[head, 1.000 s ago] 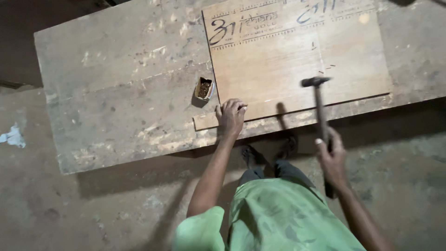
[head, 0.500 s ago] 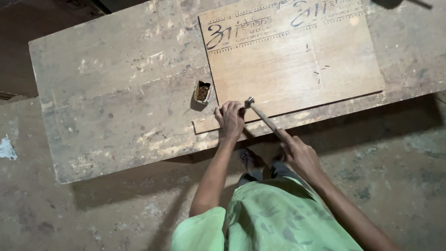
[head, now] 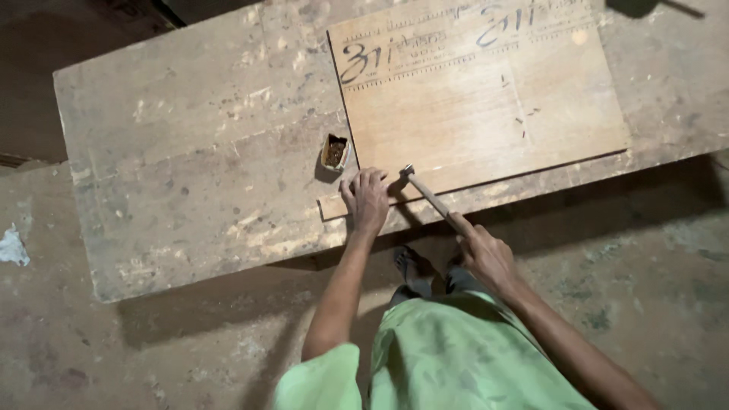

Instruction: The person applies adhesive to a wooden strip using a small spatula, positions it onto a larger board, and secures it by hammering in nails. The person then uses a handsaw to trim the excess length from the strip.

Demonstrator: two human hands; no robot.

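The person stands at a long worn wooden workbench (head: 190, 190) and looks down on it. A pale rectangular plywood board with dark scribbles (head: 486, 99) lies on the bench, and this board is the landmark here. Along the near edge of the board lies a narrow wooden strip (head: 334, 206).

The left hand (head: 366, 199) rests flat on the strip at the near left corner of the board, fingers spread and pressing down; if it pinches a nail, this is too small to tell. The right hand (head: 486, 257) is closed around the wooden handle of a small hammer with a metal head (head: 425, 193). The hammer head is low, just beside the left fingertips, at the near edge of the board.

To do this step well, it seems wise to make short light taps first, to keep the hammer face square to the wood, and to hold the left fingers away from the striking point while still pressing the strip against the board.

Just left of the board's near left corner stands a small open tin box (head: 334, 152). It holds something dark and rusty brown, probably small nails, but single pieces cannot be made out.
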